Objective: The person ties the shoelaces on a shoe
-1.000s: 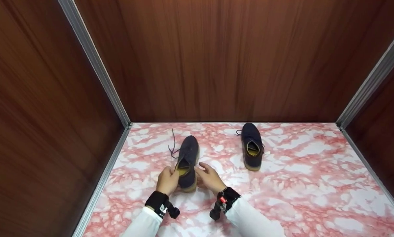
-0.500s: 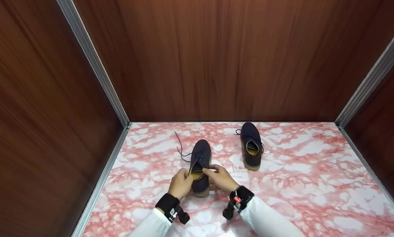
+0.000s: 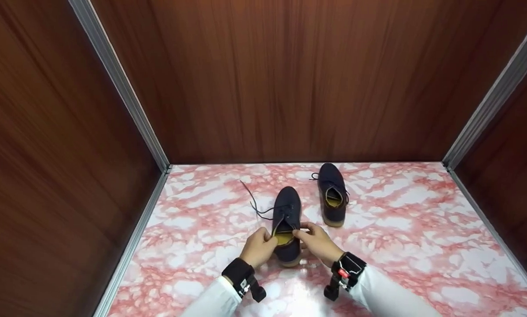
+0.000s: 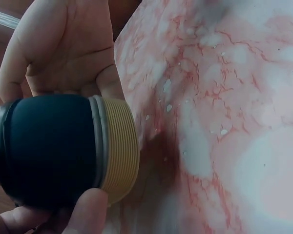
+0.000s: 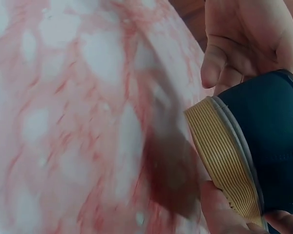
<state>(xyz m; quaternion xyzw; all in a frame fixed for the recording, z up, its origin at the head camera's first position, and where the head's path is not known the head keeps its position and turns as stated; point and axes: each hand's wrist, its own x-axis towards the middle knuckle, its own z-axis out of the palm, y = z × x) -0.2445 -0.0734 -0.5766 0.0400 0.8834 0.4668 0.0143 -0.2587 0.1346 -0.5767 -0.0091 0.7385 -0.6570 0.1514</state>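
Observation:
A navy lace-up shoe (image 3: 288,199) is between my hands, toe pointing away. My left hand (image 3: 259,248) pinches the left edge of its opening. On the other edge, my right hand (image 3: 320,243) has its thumb at the rim and its fingers along the outer side. Yellow lining shows inside. An undone shoelace (image 3: 255,207) trails to the left. Both wrist views look at the heel: the left one shows the dark heel (image 4: 53,146) over a tan ridged sole (image 4: 121,146), and in the right one fingers lie against the sole (image 5: 224,161).
A matching shoe (image 3: 332,211) with a tied lace stands to the right, farther back. The surface (image 3: 400,255) is marbled pink and white. Brown wood-look panels (image 3: 263,83) with grey metal strips (image 3: 118,83) enclose it at the back and both sides.
Both hands and the shoe have moved to the right, nearer the other shoe, with the loose lace dragged along. The right hand has come onto the shoe's right edge.

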